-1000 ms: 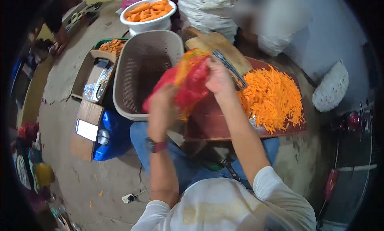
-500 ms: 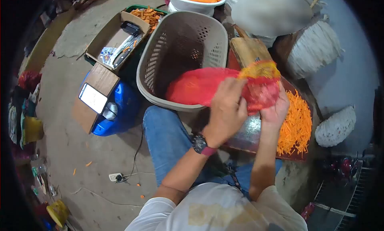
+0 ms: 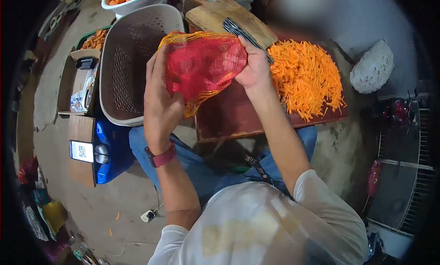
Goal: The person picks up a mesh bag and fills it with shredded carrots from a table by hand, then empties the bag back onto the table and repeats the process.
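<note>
A red mesh bag (image 3: 206, 65) with a yellow-orange rim is held between my two hands above the low reddish-brown board. My left hand (image 3: 161, 97), with a watch on the wrist, grips the bag's left side. At the right side, my right hand (image 3: 254, 65) has its thumb on the mesh, with some fingers hidden behind it. The bag's mouth is spread wide. Just right of my right hand lies a heap of shredded carrot (image 3: 305, 79) on the reddish-brown board (image 3: 229, 113).
Left of the bag stands a tall perforated plastic basket (image 3: 121, 77). Behind are a wooden cutting board (image 3: 229, 19), a dark striped object (image 3: 243, 32) and a white basin (image 3: 137, 3) of carrots. A cardboard box (image 3: 66, 93) and a blue container (image 3: 114, 148) with a phone (image 3: 82, 151) stand farther left.
The red mesh bag has come out of the basket and its mouth is now spread between both hands. My hands have moved apart, and the view has turned to the right.
</note>
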Demonstrator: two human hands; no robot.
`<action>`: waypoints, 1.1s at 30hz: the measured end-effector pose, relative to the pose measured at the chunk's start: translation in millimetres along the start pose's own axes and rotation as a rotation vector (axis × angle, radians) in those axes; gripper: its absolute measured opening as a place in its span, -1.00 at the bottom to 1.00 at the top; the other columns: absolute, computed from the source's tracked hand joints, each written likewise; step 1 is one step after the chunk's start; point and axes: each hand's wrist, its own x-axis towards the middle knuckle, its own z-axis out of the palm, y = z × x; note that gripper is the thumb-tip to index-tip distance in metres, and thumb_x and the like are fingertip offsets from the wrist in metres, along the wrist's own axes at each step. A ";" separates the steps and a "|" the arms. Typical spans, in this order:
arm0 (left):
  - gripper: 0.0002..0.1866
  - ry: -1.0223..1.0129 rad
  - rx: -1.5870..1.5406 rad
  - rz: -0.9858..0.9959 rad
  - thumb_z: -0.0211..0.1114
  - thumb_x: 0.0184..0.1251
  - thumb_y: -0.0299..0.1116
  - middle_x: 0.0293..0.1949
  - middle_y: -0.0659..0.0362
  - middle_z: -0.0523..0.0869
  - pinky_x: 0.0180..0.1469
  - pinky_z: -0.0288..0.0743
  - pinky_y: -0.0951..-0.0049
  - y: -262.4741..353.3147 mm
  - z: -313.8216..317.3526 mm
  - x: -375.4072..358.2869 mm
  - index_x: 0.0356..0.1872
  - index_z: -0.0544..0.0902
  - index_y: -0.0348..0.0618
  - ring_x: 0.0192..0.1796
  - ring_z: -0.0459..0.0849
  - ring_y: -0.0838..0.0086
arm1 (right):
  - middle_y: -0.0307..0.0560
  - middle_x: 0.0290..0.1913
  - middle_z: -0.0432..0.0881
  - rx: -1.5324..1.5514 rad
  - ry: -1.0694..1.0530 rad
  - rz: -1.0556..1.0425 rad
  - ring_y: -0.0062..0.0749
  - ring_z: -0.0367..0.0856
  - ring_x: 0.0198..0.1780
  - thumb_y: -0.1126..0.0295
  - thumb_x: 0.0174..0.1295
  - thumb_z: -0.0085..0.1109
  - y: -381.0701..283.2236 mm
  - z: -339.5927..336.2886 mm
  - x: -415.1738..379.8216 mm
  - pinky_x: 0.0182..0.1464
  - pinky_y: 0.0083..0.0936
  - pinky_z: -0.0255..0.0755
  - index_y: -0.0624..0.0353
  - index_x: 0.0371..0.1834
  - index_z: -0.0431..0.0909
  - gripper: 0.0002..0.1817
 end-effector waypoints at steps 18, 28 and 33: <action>-0.39 -0.060 -0.143 -0.265 0.19 0.26 -0.79 0.34 0.10 0.63 0.19 0.52 0.52 -17.2 4.5 -5.7 0.40 0.61 -0.40 0.21 0.65 0.50 | 0.01 -0.01 0.78 -1.618 0.187 -0.429 -0.19 0.77 0.04 0.27 0.50 0.31 -39.2 4.4 -63.8 0.17 -0.23 0.60 0.29 0.07 0.68 -0.71; -0.33 -0.158 -0.158 -0.257 0.15 0.20 -0.80 0.23 0.18 0.65 0.12 0.46 0.61 -18.0 7.5 -3.9 0.41 0.62 -0.33 -0.02 0.59 0.62 | 0.24 0.76 0.06 -2.425 0.276 -0.061 0.26 0.07 0.72 -0.40 0.17 0.43 -195.9 -109.0 -55.3 0.70 -0.02 0.03 0.03 0.65 0.38 0.08; -0.33 -0.188 -0.037 -0.193 0.14 0.15 -0.80 0.25 0.13 0.66 0.27 0.42 0.54 -16.6 13.4 -1.4 0.39 0.63 -0.34 0.12 0.62 0.52 | 0.25 0.76 0.06 -2.408 0.193 0.311 0.27 0.06 0.73 -0.48 0.18 0.36 -199.5 -85.6 -57.8 0.69 0.05 0.05 0.02 0.67 0.33 0.12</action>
